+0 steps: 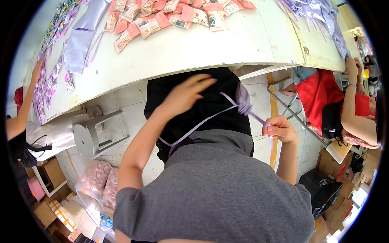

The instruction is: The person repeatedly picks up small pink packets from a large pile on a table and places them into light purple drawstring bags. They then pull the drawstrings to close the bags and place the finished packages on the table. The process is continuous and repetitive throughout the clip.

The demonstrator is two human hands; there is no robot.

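My right hand (281,128) pinches a lavender ribbon (258,118) at the right of my lap. The ribbon runs to a small lavender satin pouch (243,98), gathered tight at its neck and hanging by my right thigh. A second strand trails left from the neck across my dark-clothed lap toward my waist. Above the lap, my left hand (184,96) has its fingers stretched apart, somewhat blurred by motion, with nothing visible in them. It is apart from the pouch.
Pink wrapped packets (154,25) are heaped on the white table (251,48). Flat lavender pouches (80,48) lie at its left, more lavender pouches (320,18) at its right. Co-workers' arms (351,91) reach in from both sides. A grey stool (86,139) stands at left.
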